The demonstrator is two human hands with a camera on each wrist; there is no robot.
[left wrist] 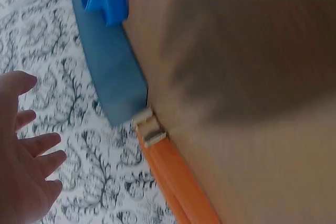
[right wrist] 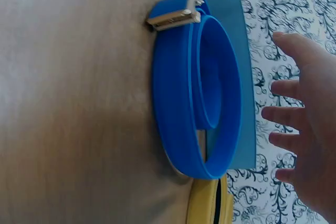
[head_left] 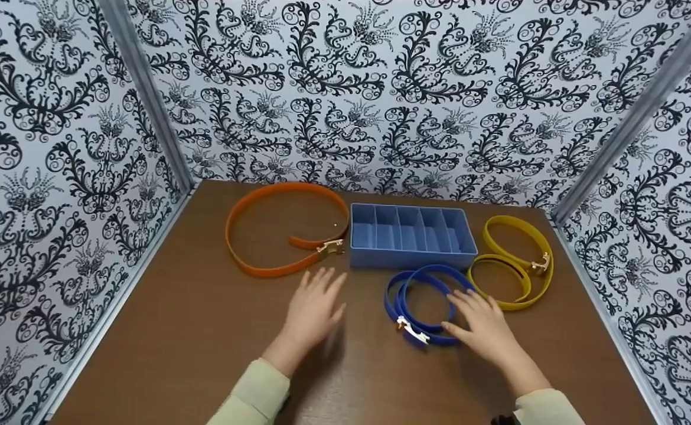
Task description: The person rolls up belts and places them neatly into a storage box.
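A coiled blue belt (head_left: pixel 401 298) with a metal buckle lies on the table in front of a blue compartment box (head_left: pixel 413 260). Over the right side of that coil hovers my right hand (head_left: pixel 481 324), fingers spread; the right wrist view shows the hand (right wrist: pixel 310 124) apart from the blue belt (right wrist: pixel 173 87). My left hand (head_left: pixel 313 310) is above the table, fingers extended and holding nothing, nearest to the orange belt (head_left: pixel 280 271). The orange belt forms one wide loop left of the box, its buckle (head_left: pixel 331 246) near the box's corner.
A yellow belt (head_left: pixel 549 277) lies in loops right of the box, close to the blue coil. The brown table (head_left: pixel 192 330) is enclosed by patterned walls (head_left: pixel 345 106) at the back and both sides, with grey posts (head_left: pixel 144 88) at the corners.
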